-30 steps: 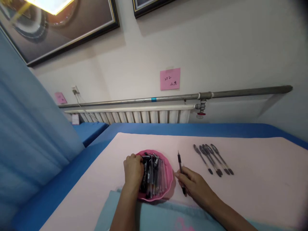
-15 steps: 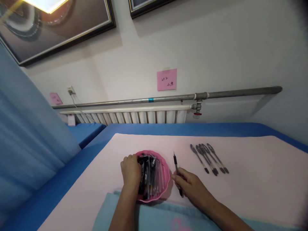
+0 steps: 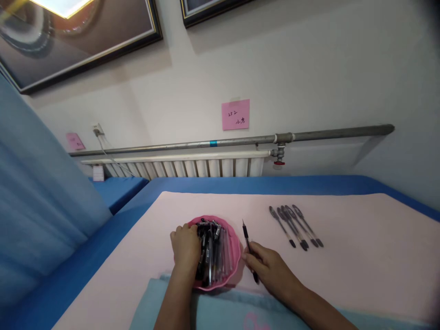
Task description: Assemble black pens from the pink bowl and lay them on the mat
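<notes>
A pink scalloped basket full of black and clear pen parts stands on the pink cloth. My left hand reaches over its left side, fingers curled down among the black parts; whatever they grip is hidden. To the right of the basket, my right hand is closed around a pen with a black grip, its bare tip pointing up and away from me. Several capped pens lie side by side on the cloth, beyond and to the right of my right hand.
Pink cloth covers the blue bed. A light-blue cloth lies along the near edge. Behind are a white radiator, a metal pipe and a wall with a pink note. A blue curtain hangs at left.
The whole view has shifted slightly. My left hand stays at the basket's left side with its fingers curled in, and my right hand still holds the pen in nearly the same place.
</notes>
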{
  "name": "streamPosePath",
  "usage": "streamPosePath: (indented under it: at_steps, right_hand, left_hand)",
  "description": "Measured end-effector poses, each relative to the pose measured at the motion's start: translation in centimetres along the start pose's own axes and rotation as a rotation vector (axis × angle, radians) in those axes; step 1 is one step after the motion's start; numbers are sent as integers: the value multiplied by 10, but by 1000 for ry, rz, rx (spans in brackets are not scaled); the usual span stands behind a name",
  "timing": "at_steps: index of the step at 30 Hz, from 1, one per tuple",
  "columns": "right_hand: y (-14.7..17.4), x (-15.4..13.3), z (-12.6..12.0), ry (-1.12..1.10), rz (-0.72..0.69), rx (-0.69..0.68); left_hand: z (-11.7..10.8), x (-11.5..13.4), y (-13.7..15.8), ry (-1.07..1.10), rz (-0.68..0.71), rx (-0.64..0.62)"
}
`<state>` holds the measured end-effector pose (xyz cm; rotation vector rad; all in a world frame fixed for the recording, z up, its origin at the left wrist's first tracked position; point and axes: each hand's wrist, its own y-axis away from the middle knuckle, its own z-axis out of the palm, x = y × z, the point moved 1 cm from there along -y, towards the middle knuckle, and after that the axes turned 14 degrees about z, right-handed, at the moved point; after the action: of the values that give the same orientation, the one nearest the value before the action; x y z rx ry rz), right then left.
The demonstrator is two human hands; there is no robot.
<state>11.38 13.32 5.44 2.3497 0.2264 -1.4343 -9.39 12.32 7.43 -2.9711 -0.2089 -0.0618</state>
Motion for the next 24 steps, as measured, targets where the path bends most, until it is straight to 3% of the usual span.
streamPosePath:
  at_steps: [9, 19, 21, 24]
  right_hand:
    - [0, 1, 1, 23, -26, -6]
    - [3, -4, -3, -10, -46, 55]
    - [10, -11, -4, 9, -98, 48]
    - [23, -22, -1, 93, -228, -50]
  left_hand:
    - [-3, 4, 2, 34, 23, -9]
    - [-5, -3, 1, 446, -105, 251]
    - [-9, -2, 3, 757, -107, 301]
    - [-15, 4, 9, 1504, -135, 286]
